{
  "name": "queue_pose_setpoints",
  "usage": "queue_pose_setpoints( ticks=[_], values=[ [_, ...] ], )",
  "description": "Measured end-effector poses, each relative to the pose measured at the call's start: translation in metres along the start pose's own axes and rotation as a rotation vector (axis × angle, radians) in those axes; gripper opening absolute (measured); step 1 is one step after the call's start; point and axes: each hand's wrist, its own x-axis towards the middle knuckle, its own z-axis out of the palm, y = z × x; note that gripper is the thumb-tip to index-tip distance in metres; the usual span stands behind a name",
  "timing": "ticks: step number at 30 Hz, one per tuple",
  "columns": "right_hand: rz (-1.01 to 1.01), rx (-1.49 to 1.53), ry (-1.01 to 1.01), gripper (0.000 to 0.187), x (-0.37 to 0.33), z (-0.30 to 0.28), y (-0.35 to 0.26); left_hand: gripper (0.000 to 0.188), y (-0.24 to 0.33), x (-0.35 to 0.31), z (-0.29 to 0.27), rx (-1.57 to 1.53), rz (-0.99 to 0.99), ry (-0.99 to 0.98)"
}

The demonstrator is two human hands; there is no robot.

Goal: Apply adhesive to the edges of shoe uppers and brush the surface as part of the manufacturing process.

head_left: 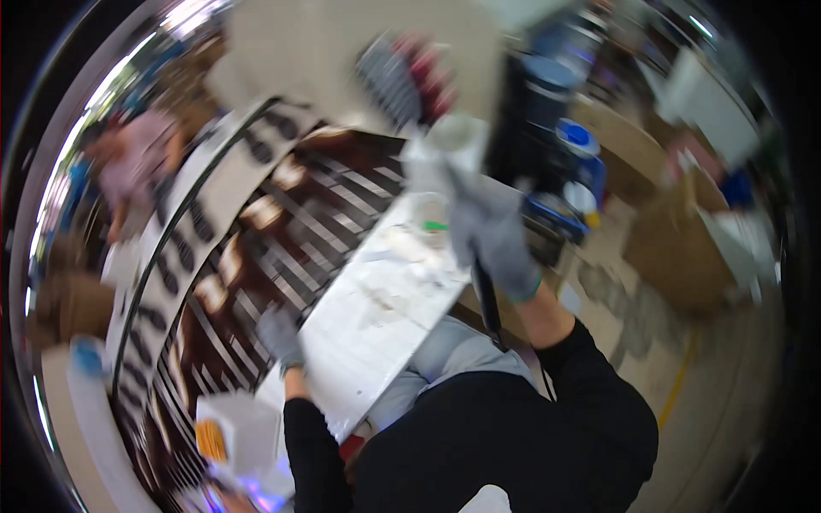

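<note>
My right hand (498, 244), in a grey glove, is closed round a tool with a black handle (486, 299). The handle hangs below the fist; its kind is lost in motion blur. Just beyond the fingers are a pale round cup (456, 134) and a white box (412, 162). My left hand (280, 335), also gloved in grey, is at the left edge of a white worktop (368, 333), beside a dark brown rack or conveyor with pale slats (329, 218). Its fingers are too blurred to read. A round item with a green mark (432, 222) lies on the worktop.
A blurred grey and red thing (406, 81) is at the far end. Right stand blue containers (580, 150) and a cardboard box (684, 244). A white tray (248, 427) with an orange stack (209, 440) lies near left. Another person (141, 158) is beyond the rack.
</note>
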Motion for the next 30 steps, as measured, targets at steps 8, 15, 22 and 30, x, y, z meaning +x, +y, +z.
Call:
queue_pose_setpoints(
  ticks=[8,15,22,30],
  values=[
    [-0.663,0.154,0.997,0.008,-0.045,-0.211,-0.094,0.035,-0.016,0.000,0.002,-0.003,-0.330,-0.108],
    [0.214,-0.308,1.135,0.008,-0.109,-0.385,0.067,0.036,-0.012,-0.009,-0.011,0.008,-0.311,-0.114],
    [0.011,0.453,0.913,0.012,-0.059,-0.496,0.108,0.041,0.014,-0.042,-0.028,-0.006,-0.482,-0.050],
    [-0.757,0.905,1.145,0.025,-0.050,-0.607,0.026,0.040,0.019,-0.063,-0.035,0.082,-0.617,-0.071]
  ],
)
